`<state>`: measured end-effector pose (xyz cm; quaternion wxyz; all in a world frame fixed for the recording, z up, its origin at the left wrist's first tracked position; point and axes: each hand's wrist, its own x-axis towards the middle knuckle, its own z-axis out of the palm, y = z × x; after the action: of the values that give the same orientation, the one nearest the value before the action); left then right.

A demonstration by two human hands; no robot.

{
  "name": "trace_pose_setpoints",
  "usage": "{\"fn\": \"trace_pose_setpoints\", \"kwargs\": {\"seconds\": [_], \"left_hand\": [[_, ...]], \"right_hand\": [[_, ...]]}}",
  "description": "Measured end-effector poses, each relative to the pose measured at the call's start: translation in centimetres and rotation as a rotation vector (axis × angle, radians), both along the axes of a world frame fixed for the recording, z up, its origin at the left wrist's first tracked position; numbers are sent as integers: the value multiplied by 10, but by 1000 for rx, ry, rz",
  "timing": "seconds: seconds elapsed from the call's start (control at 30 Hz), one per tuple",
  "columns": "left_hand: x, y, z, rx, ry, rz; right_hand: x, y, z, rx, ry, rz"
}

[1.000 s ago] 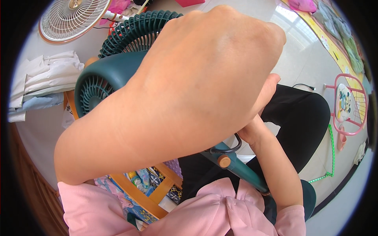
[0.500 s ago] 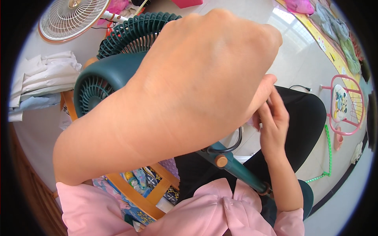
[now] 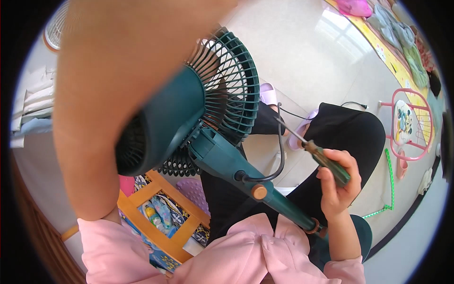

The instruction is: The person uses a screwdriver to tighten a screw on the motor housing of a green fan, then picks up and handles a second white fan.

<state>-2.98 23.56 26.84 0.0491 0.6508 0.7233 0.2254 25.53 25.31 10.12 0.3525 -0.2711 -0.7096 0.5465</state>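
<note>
My right hand (image 3: 344,196) is closed around the green handle of a screwdriver (image 3: 326,163), whose thin metal shaft points up and left. A dark teal fan (image 3: 175,111) lies slanted over my lap, its ribbed grille facing away from me. Its neck (image 3: 222,158) carries a black cable (image 3: 282,158) and a copper-coloured knob (image 3: 258,191). The pole runs down to the right toward a round base (image 3: 362,236) beside my right forearm. My left forearm (image 3: 104,90) is raised over the fan's left side, blurred; its hand lies beyond the top edge.
At the lower left stands a wooden frame (image 3: 165,236) with patterned cloths and packets. A pink child's chair (image 3: 411,128) and a green strip (image 3: 390,180) are on the right. Purple slippers (image 3: 268,93) are on the tiled floor, near a cable plug (image 3: 364,106). White packages (image 3: 38,104) lie at left.
My left arm has risen, carrying its hand out through the top. The fan head has swung to the right and shows more fully. My right hand and the screwdriver have come into plain sight.
</note>
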Motion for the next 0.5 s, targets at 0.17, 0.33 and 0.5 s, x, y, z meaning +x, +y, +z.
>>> {"fn": "trace_pose_setpoints", "kwargs": {"seconds": [0.17, 0.33, 0.5], "left_hand": [[-29, 10, -20, 8, 39, 67], [-3, 9, -25, -642, 36, -99], [-4, 14, -36, -606, 98, -155]], "right_hand": [[-7, 6, -14, 171, -35, 103], [-15, 3, -18, 220, -15, 102], [-20, 4, -18, 240, -23, 114]]}}
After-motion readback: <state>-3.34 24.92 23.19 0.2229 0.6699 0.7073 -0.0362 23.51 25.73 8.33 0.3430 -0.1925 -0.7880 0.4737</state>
